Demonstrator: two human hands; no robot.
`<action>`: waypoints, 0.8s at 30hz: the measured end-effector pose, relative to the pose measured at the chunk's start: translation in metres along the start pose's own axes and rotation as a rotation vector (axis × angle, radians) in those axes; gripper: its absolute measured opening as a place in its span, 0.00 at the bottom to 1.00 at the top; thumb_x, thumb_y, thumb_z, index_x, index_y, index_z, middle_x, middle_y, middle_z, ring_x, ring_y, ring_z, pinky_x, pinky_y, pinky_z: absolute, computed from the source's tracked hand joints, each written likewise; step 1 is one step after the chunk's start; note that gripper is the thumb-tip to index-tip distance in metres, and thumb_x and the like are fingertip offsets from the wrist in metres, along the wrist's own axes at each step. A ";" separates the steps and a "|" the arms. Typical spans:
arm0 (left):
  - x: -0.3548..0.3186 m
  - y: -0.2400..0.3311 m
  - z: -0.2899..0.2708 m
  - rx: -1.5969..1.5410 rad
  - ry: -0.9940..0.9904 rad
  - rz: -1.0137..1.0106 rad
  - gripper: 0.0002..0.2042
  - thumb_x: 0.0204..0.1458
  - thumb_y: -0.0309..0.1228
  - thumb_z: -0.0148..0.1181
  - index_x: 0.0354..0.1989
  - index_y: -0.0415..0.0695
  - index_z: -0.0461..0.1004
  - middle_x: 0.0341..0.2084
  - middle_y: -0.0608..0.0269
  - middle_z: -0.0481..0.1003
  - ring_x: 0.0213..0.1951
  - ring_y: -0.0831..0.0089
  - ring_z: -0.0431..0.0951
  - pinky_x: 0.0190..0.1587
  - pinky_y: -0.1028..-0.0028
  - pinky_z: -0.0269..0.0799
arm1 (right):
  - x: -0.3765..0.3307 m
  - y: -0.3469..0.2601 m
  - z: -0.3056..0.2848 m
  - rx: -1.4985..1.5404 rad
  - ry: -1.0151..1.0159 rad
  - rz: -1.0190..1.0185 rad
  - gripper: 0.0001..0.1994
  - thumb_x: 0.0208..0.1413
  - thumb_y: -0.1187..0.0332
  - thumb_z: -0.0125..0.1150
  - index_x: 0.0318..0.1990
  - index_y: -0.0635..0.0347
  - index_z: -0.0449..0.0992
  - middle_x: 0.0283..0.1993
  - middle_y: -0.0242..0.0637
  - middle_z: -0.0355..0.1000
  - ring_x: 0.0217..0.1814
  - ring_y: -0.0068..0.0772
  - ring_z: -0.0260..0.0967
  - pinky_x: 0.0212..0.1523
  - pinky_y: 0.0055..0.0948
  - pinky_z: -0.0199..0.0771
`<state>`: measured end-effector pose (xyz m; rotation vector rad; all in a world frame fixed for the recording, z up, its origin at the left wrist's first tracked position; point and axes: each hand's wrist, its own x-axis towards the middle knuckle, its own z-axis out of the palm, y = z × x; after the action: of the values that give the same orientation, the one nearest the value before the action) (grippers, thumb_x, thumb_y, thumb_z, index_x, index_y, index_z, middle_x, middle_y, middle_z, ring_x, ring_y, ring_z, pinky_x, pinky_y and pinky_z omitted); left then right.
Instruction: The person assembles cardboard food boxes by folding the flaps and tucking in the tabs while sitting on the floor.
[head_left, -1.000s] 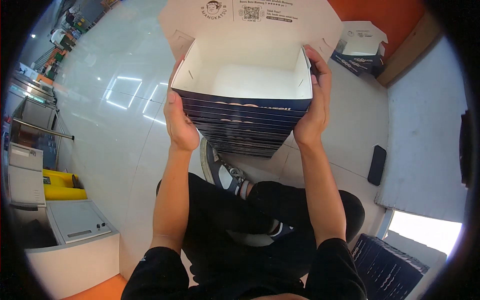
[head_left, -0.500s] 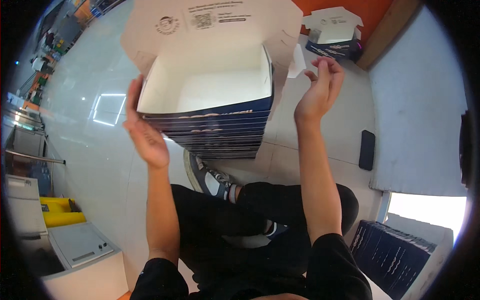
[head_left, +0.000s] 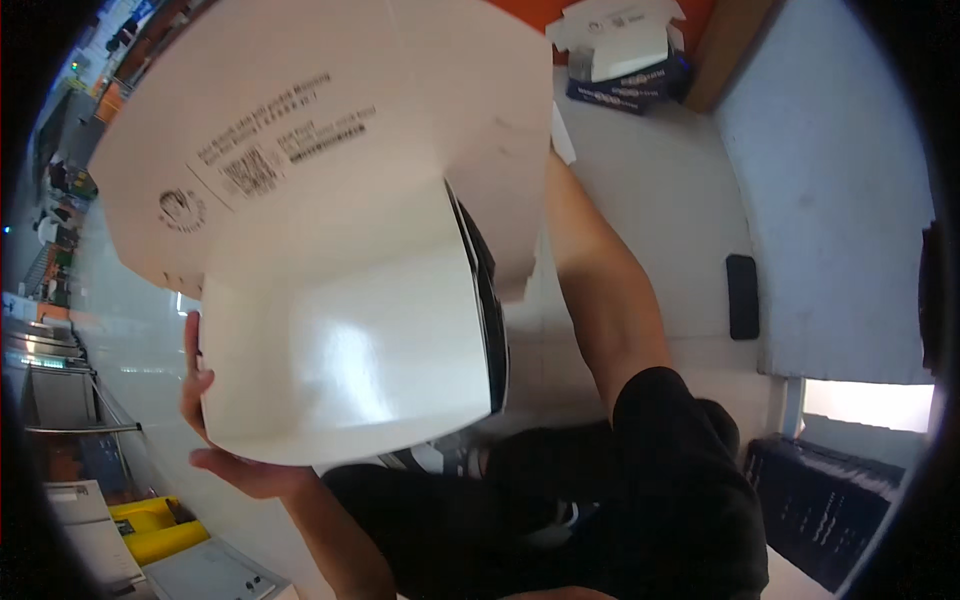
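A stack of nested cardboard boxes [head_left: 350,340], white inside and dark blue outside, is tilted up close before me. Its wide white lid [head_left: 400,110], printed in black, stands raised along the far side. My left hand [head_left: 245,474] is closed around the stack's left edge and near left corner, the fingers along the side wall. My right forearm [head_left: 610,280] reaches up behind the lid's right flap; the hand itself is hidden there, so its fingers do not show.
Another dark blue box [head_left: 630,85] with its white lid raised stands on the floor at the far right. A black phone [head_left: 742,297] lies beside the pale wall panel. Many packed dark blue boxes [head_left: 820,510] stand at the lower right. Yellow objects [head_left: 160,530] and a grey-topped unit sit at lower left.
The stack has come nearer and tipped, its opening now facing me. My right hand, empty and apart from the stack before, has gone behind the lid. My left hand has moved down and left.
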<state>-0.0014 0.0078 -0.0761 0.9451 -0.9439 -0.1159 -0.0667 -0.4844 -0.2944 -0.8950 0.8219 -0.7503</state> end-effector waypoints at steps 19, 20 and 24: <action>0.001 0.037 0.019 0.158 0.187 -0.099 0.16 0.72 0.36 0.51 0.60 0.39 0.73 0.56 0.61 0.74 0.56 0.76 0.72 0.63 0.78 0.62 | -0.455 -0.252 0.044 -0.102 -0.163 -1.081 0.06 0.64 0.70 0.65 0.42 0.60 0.73 0.44 0.34 0.71 0.47 0.31 0.71 0.48 0.30 0.76; -0.001 0.036 0.016 0.176 0.201 -0.108 0.16 0.73 0.35 0.51 0.60 0.38 0.73 0.55 0.61 0.74 0.55 0.76 0.72 0.62 0.78 0.63 | -0.462 -0.251 0.050 -0.312 -0.207 -1.137 0.08 0.62 0.71 0.68 0.41 0.60 0.73 0.43 0.33 0.70 0.46 0.30 0.69 0.49 0.28 0.73; -0.005 0.033 0.019 0.182 0.183 -0.059 0.17 0.72 0.33 0.50 0.63 0.36 0.71 0.56 0.58 0.75 0.57 0.74 0.73 0.61 0.77 0.66 | -0.469 -0.257 0.085 -0.963 -0.388 -1.289 0.17 0.47 0.76 0.76 0.35 0.60 0.69 0.39 0.34 0.68 0.48 0.36 0.62 0.54 0.32 0.63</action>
<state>-0.0277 0.0182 -0.0505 1.1319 -0.7662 0.0068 -0.2734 -0.1747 0.0987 -2.4474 0.1017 -1.2104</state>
